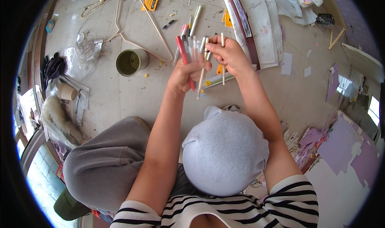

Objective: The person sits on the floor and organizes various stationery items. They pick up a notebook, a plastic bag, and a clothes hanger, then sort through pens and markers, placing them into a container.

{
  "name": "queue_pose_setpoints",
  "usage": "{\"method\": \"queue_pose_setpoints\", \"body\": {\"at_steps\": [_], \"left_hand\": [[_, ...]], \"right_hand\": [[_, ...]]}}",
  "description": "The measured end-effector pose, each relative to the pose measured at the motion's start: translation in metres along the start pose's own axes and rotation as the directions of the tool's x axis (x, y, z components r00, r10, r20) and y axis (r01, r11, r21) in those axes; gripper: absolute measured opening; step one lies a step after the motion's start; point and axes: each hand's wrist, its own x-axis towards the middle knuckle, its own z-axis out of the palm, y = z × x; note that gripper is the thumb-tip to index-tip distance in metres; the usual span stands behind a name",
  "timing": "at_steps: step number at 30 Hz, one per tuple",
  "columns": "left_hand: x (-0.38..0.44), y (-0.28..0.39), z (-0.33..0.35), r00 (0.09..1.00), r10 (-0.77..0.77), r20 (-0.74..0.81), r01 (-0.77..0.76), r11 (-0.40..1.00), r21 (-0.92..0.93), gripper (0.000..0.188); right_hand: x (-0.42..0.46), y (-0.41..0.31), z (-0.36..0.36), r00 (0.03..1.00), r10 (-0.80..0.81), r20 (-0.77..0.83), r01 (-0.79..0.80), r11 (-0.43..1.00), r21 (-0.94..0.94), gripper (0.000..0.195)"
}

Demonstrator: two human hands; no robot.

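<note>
My left hand (188, 73) is closed around a bundle of pens, among them a red pen (182, 51) and several clear or white ones. My right hand (227, 53) holds a thin pale stick (223, 68) upright, and its thumb and forefinger pinch the top of another pale stick (201, 82) at the bundle's right side. The two hands are close together above the tiled floor. An olive-green cylindrical container (132, 62), its open end showing, is to the left of my left hand. Beyond the hands, a whitish-green marker (196, 20) lies on the floor.
A bent pale wire (152, 20) lies beyond the container. White paper sheets (263, 32) and a long maroon object (243, 29) are at the far right. Orange packets (149, 4), crumpled clear plastic (90, 50), a paper cup (66, 91) and torn purple pieces (340, 143) lie around.
</note>
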Motion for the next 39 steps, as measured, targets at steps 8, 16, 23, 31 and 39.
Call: {"method": "queue_pose_setpoints", "body": {"at_steps": [8, 16, 23, 31, 39], "left_hand": [[0.001, -0.001, 0.007, 0.990, 0.032, -0.136, -0.018, 0.995, 0.098, 0.011], [0.000, -0.009, 0.005, 0.982, 0.071, -0.177, -0.031, 0.976, 0.215, 0.011], [0.014, 0.013, 0.018, 0.972, 0.108, -0.210, -0.045, 0.957, 0.288, 0.004], [0.009, 0.002, 0.019, 0.967, 0.074, -0.245, 0.010, 0.946, 0.324, 0.017], [0.012, -0.008, 0.002, 0.961, 0.097, -0.259, -0.038, 0.974, 0.224, 0.019]], "right_hand": [[0.005, 0.014, 0.002, 0.990, -0.138, -0.004, 0.134, 0.971, -0.197, 0.023], [0.003, 0.021, -0.001, 0.993, -0.107, 0.045, 0.115, 0.957, -0.267, 0.025], [0.007, -0.002, -0.013, 0.998, 0.058, -0.019, -0.049, 0.949, 0.311, 0.028], [0.017, 0.026, -0.024, 0.999, -0.033, -0.023, 0.040, 0.897, 0.441, 0.027], [0.015, 0.024, 0.000, 0.993, 0.019, -0.118, 0.038, 0.885, 0.463, 0.030]]}}
